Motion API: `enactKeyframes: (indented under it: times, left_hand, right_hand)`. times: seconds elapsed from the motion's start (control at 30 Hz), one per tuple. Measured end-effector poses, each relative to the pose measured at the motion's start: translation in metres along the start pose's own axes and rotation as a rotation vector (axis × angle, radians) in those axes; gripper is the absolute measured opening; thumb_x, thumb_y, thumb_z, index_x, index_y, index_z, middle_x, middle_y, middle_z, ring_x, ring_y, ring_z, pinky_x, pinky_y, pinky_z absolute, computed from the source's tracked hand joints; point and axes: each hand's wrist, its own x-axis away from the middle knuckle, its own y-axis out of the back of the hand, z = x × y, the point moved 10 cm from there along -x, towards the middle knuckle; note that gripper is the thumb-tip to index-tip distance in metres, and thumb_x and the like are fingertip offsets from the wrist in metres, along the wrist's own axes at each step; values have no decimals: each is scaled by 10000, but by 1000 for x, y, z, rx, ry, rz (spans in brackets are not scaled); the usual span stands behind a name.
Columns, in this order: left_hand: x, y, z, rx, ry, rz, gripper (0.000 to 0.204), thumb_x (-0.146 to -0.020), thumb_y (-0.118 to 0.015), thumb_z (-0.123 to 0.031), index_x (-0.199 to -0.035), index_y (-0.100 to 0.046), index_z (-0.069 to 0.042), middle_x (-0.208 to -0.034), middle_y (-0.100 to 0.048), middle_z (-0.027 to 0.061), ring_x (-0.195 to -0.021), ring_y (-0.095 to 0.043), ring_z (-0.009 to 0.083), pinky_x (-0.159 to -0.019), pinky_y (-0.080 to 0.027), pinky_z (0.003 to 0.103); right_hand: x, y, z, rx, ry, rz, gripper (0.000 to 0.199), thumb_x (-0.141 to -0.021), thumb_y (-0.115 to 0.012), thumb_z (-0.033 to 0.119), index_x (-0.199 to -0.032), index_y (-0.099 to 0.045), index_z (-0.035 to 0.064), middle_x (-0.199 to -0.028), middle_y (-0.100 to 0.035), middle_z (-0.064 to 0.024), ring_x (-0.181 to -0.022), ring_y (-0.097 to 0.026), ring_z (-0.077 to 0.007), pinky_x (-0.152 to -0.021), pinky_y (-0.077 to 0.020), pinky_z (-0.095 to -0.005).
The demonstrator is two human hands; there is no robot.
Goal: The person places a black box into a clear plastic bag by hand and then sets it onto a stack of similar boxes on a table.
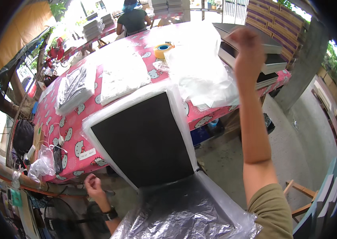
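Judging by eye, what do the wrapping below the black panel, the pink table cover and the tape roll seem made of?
Wrapping: clear, glossy plastic film, given its creases and highlights.
Table cover: continuous print suggests vinyl or cloth sheeting; glare obscures finish.
Tape roll: probably smooth plastic, from its amber, translucent look.

pink table (pixel 76 127) with tape (pixel 159 53), plastic (pixel 200 63), panels (pixel 273 49)

right grip (pixel 247 43) blurred, clear plastic (pixel 184 217) cut off below, print on white label (pixel 87 154) too small
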Motion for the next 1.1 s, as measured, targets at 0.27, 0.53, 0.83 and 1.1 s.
enactKeyframes:
  times: [0.27,0.53,0.83,1.1]
  left_hand:
    - [-10,-87,-132,46,-277,302,175,-745,-545,9,-918,-527,-14,-884,-513,41,-778,-479,89,-637,-399,218]
    - [38,-106,-70,69,-49,431,152,-730,-555,6,-880,-541,-10,-856,-510,51,-760,-494,117,-640,-400,222]
    - [54,-103,-44,-12,102,454,139,-740,-577,-28,-875,-545,-9,-865,-533,64,-757,-523,125,-634,-415,230]
    - [43,-114,-64,-48,-27,488,144,-739,-560,0,-881,-544,-9,-860,-523,62,-743,-512,119,-620,-414,225]
  right_hand:
    - [89,-39,-118,207,-273,352,111,-734,-559,68,-840,-594,60,-781,-606,-128,-722,-587,-243,-671,-453,-337]
    - [167,-88,-220,867,-49,1195,606,-744,-585,414,-1266,-359,207,-1393,-198,-9,-1225,-246,-323,-937,-210,-578]
    - [113,-101,-206,985,12,840,289,-763,-559,322,-1013,-594,181,-1213,-425,-97,-1168,-308,-278,-897,-306,-514]
    - [22,-89,-256,856,-29,360,414,-801,-524,367,-1100,-491,83,-1089,-505,-108,-1055,-435,-278,-761,-386,-528]
